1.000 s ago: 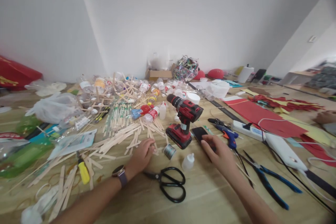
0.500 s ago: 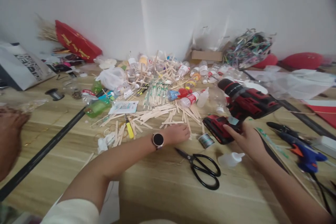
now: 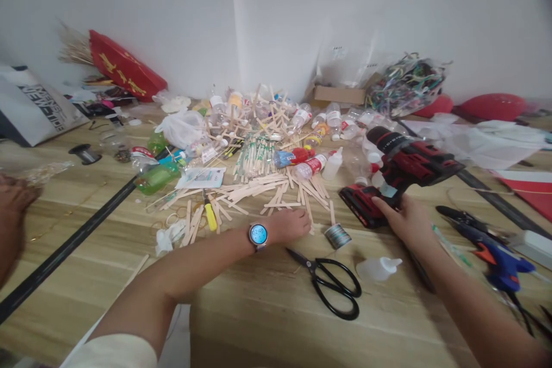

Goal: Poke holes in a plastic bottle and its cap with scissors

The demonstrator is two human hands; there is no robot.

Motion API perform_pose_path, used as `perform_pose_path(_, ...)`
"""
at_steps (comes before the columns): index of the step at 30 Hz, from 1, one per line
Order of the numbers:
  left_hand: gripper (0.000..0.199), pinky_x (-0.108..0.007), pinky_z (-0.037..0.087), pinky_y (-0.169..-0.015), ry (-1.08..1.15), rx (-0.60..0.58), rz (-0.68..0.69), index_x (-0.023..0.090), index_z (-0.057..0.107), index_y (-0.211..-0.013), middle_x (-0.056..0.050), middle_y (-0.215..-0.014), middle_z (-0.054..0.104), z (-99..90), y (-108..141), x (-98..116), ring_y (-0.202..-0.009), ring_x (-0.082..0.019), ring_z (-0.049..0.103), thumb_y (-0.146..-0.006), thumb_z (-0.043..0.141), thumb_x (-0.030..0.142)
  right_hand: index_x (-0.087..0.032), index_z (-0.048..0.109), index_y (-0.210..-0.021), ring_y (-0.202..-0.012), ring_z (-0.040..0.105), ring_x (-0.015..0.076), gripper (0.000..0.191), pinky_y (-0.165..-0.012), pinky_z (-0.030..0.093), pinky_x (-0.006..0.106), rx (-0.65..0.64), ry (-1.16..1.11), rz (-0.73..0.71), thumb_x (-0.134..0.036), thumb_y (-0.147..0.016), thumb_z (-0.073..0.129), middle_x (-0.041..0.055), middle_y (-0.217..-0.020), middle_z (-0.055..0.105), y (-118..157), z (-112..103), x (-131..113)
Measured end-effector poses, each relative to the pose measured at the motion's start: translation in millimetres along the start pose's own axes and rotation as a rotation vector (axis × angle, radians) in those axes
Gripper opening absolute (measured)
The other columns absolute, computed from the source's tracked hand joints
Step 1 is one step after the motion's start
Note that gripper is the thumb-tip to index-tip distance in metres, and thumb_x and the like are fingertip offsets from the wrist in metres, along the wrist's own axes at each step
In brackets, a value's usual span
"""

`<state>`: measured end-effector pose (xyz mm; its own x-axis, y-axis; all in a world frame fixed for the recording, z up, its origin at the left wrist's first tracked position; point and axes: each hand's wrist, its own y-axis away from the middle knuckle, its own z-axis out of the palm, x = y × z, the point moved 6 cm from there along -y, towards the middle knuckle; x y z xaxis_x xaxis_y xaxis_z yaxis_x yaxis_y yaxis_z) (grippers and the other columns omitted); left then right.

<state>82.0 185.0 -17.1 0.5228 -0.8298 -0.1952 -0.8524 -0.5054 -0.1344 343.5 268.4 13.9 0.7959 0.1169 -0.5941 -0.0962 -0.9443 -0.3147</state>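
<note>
My right hand [image 3: 407, 221] is closed around the grip of a red and black cordless drill [image 3: 416, 164], raised over the table with its chuck pointing left. My left hand [image 3: 291, 225], a smartwatch [image 3: 258, 234] on its wrist, rests low on the wood with its fingers curled together. Its fingertips meet the front of a spread of flat wooden sticks [image 3: 259, 185]; whatever they pinch is hidden. Between the hands lie a small spool of thread [image 3: 337, 236] and black-handled scissors [image 3: 332, 282]. A white squeeze bottle [image 3: 379, 268] lies just below the drill hand.
Plastic bottles [image 3: 310, 165] and more sticks pile up toward the wall. On the right sits a blue glue gun [image 3: 502, 259]. A yellow-handled tool [image 3: 210, 215] lies left of centre. Another person's hand [image 3: 15, 207] shows at the left edge, beyond a dark strip [image 3: 77, 236].
The drill has moved slightly right in my right hand. My left hand stays nearly in place, and the watch face has lit up. The view has shifted a little.
</note>
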Motion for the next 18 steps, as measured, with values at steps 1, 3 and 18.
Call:
perform_pose_path(1, 0.017, -0.032, 0.050, -0.077, -0.005, -0.002, 0.001, 0.014, 0.061, -0.103, -0.013, -0.107, 0.069, 0.3, -0.2, 0.2, -0.099, -0.020, 0.062, -0.093, 0.048, 0.009, -0.018, 0.063, -0.090, -0.070, 0.063, 0.0312, 0.048, -0.061, 0.047, 0.040, 0.006, 0.008, 0.001, -0.063, -0.075, 0.055, 0.0116, -0.079, 0.068, -4.1, 0.4, 1.9)
perform_pose_path(3, 0.017, -0.032, 0.050, -0.076, -0.012, -0.005, 0.002, 0.014, 0.061, -0.103, -0.013, -0.107, 0.069, 0.7, -0.4, 0.4, -0.099, -0.021, 0.062, -0.093, 0.048, 0.009, -0.018, 0.064, -0.094, -0.072, 0.063, 0.0317, 0.047, -0.062, 0.047, 0.040, 0.015, 0.026, 0.001, -0.061, -0.077, 0.054, 0.0124, -0.081, 0.069, -11.1, 1.7, 5.2)
perform_pose_path(18, 0.019, -0.034, 0.051, -0.085, 0.012, 0.032, -0.042, 0.014, 0.061, -0.107, -0.012, -0.107, 0.070, -2.7, 1.1, -1.5, -0.101, -0.021, 0.063, -0.093, 0.049, 0.009, -0.002, 0.046, -0.140, -0.114, 0.055, 0.0526, 0.103, -0.093, 0.045, 0.064, -0.056, 0.355, 0.098, -0.075, -0.068, 0.053, 0.0326, -0.126, 0.056, 83.1, -40.4, 48.8)
